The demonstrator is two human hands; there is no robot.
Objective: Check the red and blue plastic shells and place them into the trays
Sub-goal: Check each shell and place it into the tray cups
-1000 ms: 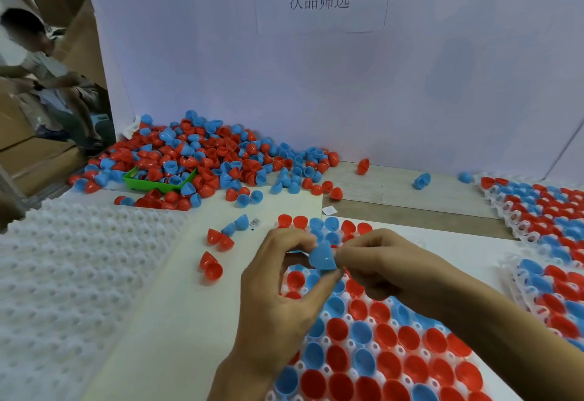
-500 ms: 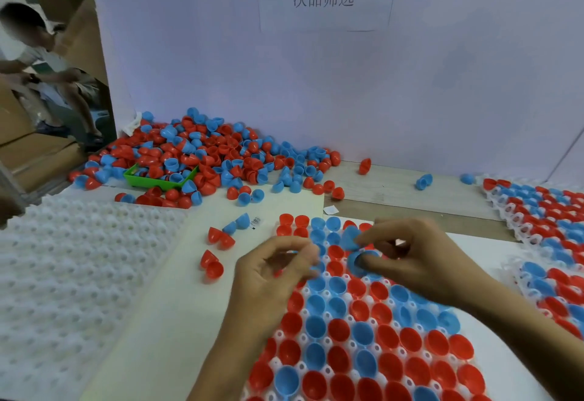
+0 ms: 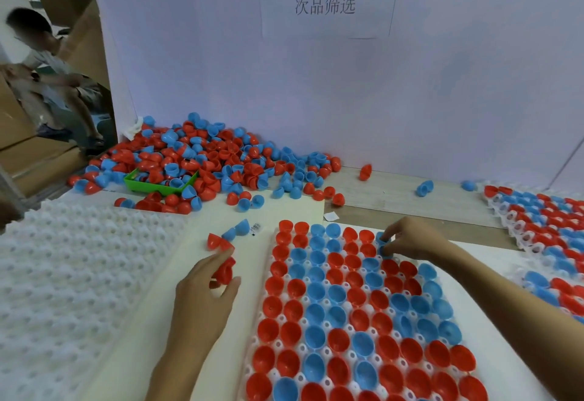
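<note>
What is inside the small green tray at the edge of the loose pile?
The green tray holds loose red and blue shells, heaped above its rim. More shells crowd round it. Its floor and far wall are covered, so anything beneath the shells cannot be seen.

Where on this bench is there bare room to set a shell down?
Bare cream board shows between the dimpled white tray and the filled tray, though the left hand and loose red shells take part. Wooden tabletop right of the shell pile is mostly free. The right hand crowds the filled tray's far corner.
</note>
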